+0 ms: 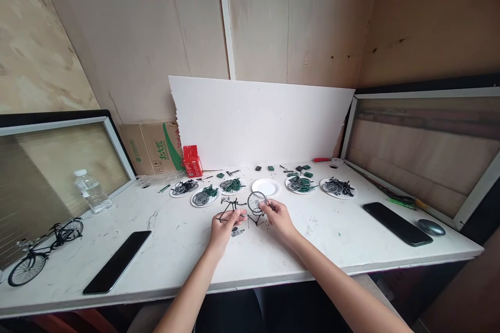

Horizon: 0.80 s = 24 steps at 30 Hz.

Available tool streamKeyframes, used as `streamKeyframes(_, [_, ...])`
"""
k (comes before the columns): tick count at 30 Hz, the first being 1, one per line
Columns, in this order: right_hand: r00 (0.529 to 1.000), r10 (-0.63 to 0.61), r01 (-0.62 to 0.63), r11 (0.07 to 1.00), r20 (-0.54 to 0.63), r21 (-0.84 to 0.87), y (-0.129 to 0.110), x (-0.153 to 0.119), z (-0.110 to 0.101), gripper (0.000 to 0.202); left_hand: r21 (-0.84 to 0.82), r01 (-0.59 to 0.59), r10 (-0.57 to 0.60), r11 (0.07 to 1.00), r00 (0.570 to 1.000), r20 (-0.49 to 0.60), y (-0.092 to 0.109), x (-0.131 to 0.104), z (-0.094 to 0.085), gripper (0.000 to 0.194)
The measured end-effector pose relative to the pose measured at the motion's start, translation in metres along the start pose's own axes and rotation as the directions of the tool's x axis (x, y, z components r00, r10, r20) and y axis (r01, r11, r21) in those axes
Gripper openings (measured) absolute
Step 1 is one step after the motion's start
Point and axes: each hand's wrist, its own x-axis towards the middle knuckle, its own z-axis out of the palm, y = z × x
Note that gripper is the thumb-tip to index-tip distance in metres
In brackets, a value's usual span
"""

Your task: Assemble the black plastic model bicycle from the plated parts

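My left hand (226,225) is closed, its thumb and fingers pinching a small black model bicycle frame (231,203). Between the fingertips of my right hand (278,219) is a small spoked wheel (255,200), held upright just right of the frame. A gap shows between wheel and frame. On the white table under the hands lie a small dark forked part (254,220) and a small grey part (237,232). Exactly where the fingers grip the frame is partly hidden.
Paper plates with black and green parts (206,196) flank a white plate (266,187). A finished model bicycle (50,250), a bottle (92,192) and a phone (117,263) are left. Another phone (397,223) and a mouse (431,227) are right. A white board (265,119) stands behind.
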Motion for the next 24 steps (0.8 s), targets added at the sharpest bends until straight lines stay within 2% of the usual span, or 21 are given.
streamKeyframes(10, [0.996,0.004,-0.002,1.0,0.091,-0.024,0.0005,-0.0042,0.0027,0.061,0.022,0.002,-0.004,1.0,0.997,0.08,-0.0034,-0.0023,0.0035,0.042])
streamKeyframes(24, [0.989,0.031,-0.017,0.995,0.147,-0.094,-0.0051,-0.009,-0.0004,0.063,-0.013,0.041,-0.039,0.999,0.993,0.113,0.0003,-0.0066,0.008,0.044])
